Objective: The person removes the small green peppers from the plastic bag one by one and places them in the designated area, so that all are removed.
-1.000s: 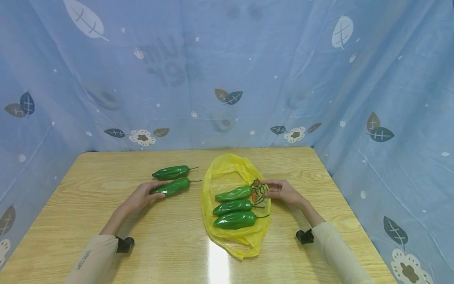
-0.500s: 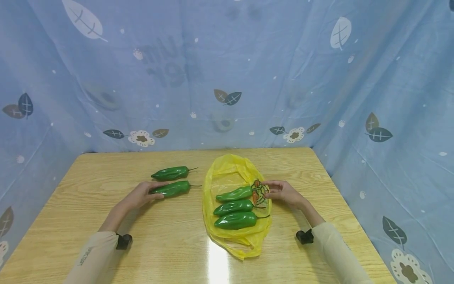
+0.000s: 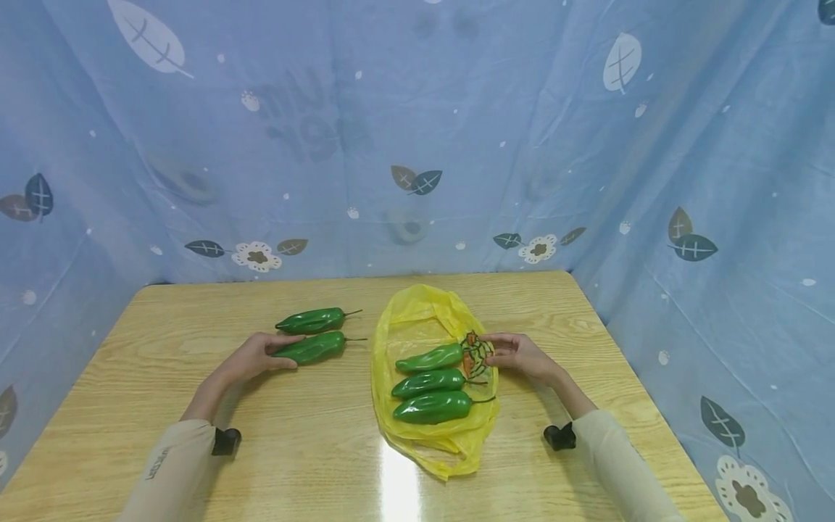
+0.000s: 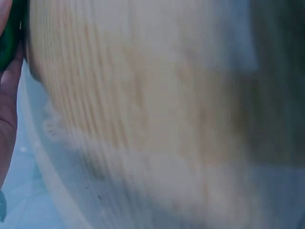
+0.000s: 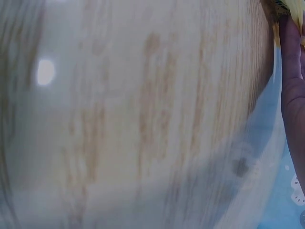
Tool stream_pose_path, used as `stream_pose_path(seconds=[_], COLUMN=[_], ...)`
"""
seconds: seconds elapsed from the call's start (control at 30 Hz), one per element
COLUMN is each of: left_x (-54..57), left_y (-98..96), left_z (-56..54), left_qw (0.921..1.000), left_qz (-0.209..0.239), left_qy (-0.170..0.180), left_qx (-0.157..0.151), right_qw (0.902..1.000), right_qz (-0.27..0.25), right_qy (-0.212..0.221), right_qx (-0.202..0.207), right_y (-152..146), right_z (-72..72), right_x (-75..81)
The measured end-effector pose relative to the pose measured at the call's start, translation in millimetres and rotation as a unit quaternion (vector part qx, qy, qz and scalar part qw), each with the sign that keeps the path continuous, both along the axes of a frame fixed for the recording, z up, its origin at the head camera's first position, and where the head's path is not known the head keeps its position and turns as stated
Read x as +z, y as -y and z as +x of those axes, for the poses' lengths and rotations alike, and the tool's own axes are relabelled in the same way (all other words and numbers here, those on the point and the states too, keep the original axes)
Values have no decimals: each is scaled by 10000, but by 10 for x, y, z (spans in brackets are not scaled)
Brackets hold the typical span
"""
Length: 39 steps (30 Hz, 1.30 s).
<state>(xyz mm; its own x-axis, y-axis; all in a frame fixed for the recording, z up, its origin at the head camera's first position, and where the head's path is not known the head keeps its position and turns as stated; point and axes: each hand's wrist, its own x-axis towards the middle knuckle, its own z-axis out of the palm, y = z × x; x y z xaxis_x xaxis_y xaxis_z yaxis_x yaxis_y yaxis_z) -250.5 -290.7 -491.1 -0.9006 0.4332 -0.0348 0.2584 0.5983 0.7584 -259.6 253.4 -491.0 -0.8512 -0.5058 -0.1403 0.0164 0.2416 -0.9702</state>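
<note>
On the left of the table my left hand [image 3: 251, 360] holds the tip end of a long green pepper [image 3: 313, 349], fingers behind and thumb in front. In the left wrist view only a bit of the green pepper [image 4: 8, 45] shows beside the fingers. Another green pepper [image 3: 312, 320] lies just behind it. To the right, three green peppers [image 3: 432, 407] lie in a row on a flattened yellow plastic bag [image 3: 411, 330]. My right hand [image 3: 522, 357] pinches a small bundle [image 3: 477, 353] patterned in yellow, orange and dark green, by their stem ends.
A pale wooden table [image 3: 306, 449] carries everything. Its back edge meets a blue curtain [image 3: 365, 145] printed with leaves and flowers, which also stands along both sides. The bag's handles [image 3: 446, 460] spread towards the front edge.
The stem end of the pepper in my left hand has swung slightly towards the front. The right hand, bag and peppers on it stay put, while the head view has shifted a little.
</note>
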Motion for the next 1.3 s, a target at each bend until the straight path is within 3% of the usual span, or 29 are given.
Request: stream_pose_path(seconds=[0.23, 0.57, 0.8, 1.03, 1.3], left_x=[49, 65, 73, 156, 245], left_y=[6, 10, 28, 3, -67], left_z=[9, -7, 28, 110, 215], left_qw=[9998, 9987, 9924, 9914, 9836], left_qz=[170, 346, 947, 1237, 1676], left_qy=[102, 318, 775, 365, 88], left_qx=[6, 172, 154, 241, 657], right_qw=[9988, 9995, 9993, 9992, 9993], right_qz=[-148, -233, -245, -323, -220], right_qy=[-392, 155, 238, 215, 195], right_qx=[259, -113, -157, -127, -223], right_y=[-25, 27, 31, 40, 26], right_z=[-12, 13, 18, 29, 36], right_x=[-41, 25, 27, 23, -10])
